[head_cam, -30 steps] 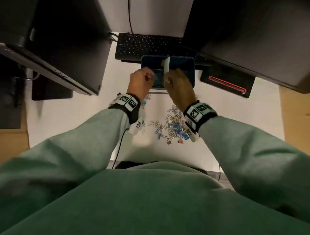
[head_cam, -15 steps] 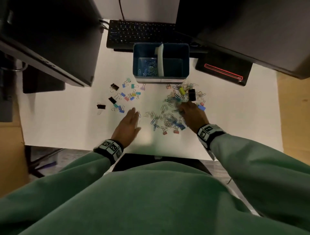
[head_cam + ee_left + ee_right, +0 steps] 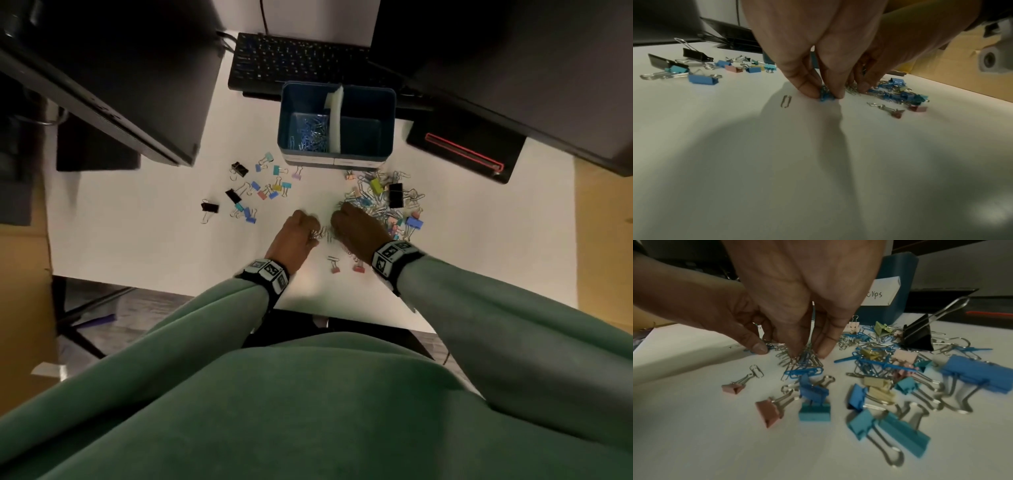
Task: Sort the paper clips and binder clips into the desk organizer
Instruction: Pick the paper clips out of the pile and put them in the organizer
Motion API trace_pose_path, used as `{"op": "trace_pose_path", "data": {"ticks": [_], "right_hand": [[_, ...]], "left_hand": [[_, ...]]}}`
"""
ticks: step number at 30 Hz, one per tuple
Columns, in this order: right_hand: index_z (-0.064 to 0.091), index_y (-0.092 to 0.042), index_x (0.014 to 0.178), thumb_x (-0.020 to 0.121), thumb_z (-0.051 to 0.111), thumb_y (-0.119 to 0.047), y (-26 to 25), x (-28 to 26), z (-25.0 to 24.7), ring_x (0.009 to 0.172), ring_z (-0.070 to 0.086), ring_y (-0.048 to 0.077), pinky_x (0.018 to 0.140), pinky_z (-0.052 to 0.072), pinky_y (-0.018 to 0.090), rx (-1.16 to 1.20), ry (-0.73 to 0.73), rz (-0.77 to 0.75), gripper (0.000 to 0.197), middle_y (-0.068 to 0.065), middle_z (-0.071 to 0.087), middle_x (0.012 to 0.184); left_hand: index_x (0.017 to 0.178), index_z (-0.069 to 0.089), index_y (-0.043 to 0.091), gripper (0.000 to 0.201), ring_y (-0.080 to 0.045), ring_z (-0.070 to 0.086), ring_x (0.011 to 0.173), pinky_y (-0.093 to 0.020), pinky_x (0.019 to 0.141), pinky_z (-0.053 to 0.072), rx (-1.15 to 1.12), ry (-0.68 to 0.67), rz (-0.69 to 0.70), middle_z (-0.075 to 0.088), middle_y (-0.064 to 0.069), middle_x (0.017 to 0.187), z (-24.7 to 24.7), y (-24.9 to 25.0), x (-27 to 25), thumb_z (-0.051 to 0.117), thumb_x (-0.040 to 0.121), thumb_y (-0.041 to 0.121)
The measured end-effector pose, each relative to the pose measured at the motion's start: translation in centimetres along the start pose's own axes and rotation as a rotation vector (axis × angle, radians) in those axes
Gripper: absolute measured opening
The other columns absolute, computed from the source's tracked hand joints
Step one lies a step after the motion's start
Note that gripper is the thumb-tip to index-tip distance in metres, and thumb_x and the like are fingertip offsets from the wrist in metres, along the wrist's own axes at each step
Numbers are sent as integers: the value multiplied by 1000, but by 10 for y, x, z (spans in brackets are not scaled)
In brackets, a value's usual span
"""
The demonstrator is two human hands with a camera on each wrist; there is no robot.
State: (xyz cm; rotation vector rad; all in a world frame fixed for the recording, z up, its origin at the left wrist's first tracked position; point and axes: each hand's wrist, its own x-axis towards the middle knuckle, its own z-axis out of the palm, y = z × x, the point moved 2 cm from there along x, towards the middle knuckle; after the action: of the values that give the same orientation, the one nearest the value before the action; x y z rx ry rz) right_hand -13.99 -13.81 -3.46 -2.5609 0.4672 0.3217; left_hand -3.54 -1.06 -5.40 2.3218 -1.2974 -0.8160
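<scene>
One organizer (image 3: 337, 156) with two compartments stands on the surface. Four black binder clips (image 3: 396, 194) are visible. The coloured binder clips (image 3: 414, 222) and paper clips (image 3: 310, 135) are too many to count.

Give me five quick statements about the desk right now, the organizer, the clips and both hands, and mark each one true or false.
1. The left compartment of the desk organizer holds paper clips. True.
2. The organizer's right compartment is full of binder clips. False: it looks empty.
3. The left hand pinches a small bunch of blue clips on the table. True.
4. The right hand holds the big black binder clip. False: that clip lies apart on the table, and the hand's fingertips are in a heap of paper clips.
5. A keyboard lies beyond the organizer. True.
</scene>
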Motion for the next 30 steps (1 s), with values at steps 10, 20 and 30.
{"op": "trace_pose_path", "data": {"ticks": [10,20,30], "right_hand": [[68,-4,90,84,66,1,22,1,-28,75,66,16,72,59,26,757,60,351,8,13,70,89],[66,-4,88,84,66,4,-21,65,-144,71,66,20,71,58,32,1125,340,174,9,7,67,80],[61,-13,109,91,61,-15,-21,58,-104,91,54,10,80,47,22,388,328,128,18,4,56,110]], "left_hand": [[90,71,12,12,-18,60,82,-15,74,41,-264,45,-101,63,-3,92,-41,-2,6,69,81,4],[86,69,16,9,-8,59,75,-12,68,47,-435,350,-155,70,0,86,-153,41,84,66,83,7],[102,61,6,18,-4,54,80,-7,75,42,-141,255,-3,54,0,98,-140,21,63,57,87,-1]]}}
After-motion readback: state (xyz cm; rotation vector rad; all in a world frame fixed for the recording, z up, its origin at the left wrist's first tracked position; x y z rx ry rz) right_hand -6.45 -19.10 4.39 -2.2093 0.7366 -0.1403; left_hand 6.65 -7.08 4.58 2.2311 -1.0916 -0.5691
